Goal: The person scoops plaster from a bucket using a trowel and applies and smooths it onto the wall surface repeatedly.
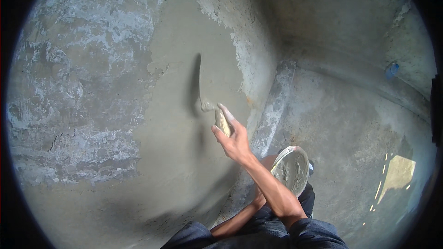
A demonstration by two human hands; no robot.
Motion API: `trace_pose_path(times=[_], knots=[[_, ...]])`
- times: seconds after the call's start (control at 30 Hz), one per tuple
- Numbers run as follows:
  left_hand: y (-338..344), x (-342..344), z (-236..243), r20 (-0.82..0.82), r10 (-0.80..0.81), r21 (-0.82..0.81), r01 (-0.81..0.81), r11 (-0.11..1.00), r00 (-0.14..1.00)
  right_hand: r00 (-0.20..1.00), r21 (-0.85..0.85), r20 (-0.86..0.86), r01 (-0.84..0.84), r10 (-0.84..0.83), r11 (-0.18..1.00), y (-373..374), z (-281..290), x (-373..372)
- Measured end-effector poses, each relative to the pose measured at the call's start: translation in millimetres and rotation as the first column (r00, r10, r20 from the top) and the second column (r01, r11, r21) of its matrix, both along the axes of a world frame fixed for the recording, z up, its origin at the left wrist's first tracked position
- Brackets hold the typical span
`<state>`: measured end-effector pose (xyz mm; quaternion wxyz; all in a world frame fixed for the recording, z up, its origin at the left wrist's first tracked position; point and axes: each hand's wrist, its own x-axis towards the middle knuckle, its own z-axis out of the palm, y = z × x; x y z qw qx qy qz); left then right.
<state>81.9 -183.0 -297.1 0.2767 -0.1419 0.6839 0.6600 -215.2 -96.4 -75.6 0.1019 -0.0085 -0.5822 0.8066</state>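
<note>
My right hand (235, 140) is closed around the pale, mortar-smeared handle of a trowel (200, 80). Its thin blade shows nearly edge-on against a smooth patch of wet grey plaster (177, 124) on the wall, and a dark shadow falls to its left. Lower down, my left hand (260, 197) is at the side of a round bucket (276, 162) and appears to hold it. My right forearm crosses in front and hides most of that hand's fingers. Grey mortar (294, 171) coats the inside of the tilted bucket.
Rough, flaking old wall (74, 87) lies left of the smooth plaster. A whitish ledge (272, 115) runs along the foot of the wall. On the right, a blue plastic bottle (392, 70) lies by the far wall, and a sunlit patch (398, 174) marks the concrete floor (341, 124).
</note>
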Motion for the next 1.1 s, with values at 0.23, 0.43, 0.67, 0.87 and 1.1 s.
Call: trace_pose_path(times=[0.23,0.43,0.67,0.87,1.1], knots=[[43.4,-52.0,57.5,-0.296,-0.301,-0.435,0.153,0.888,0.906,0.858,-0.245,0.511,0.086,0.053,0.966,11.7,-91.8,19.8],[13.2,2.8,-14.2,-0.331,0.104,-0.137,-0.157,0.978,0.938,0.875,-0.114,0.481,0.117,-0.048,0.987,-36.9,-95.3,1.9],[67.0,-89.6,99.8,0.352,-0.118,-0.561,0.31,0.768,0.929,1.0,0.062,-0.007,-0.017,0.017,0.998,-24.7,-13.7,44.3],[18.6,-16.8,18.6,-0.199,-0.135,-0.43,0.037,0.902,0.971,0.901,-0.249,0.434,0.123,-0.003,0.961,-32.3,-55.6,29.9],[19.7,-22.5,24.4,-0.257,-0.036,-0.234,-0.026,0.972,0.966,0.918,-0.181,0.395,0.094,-0.015,0.979,-28.3,-46.8,-7.7]])
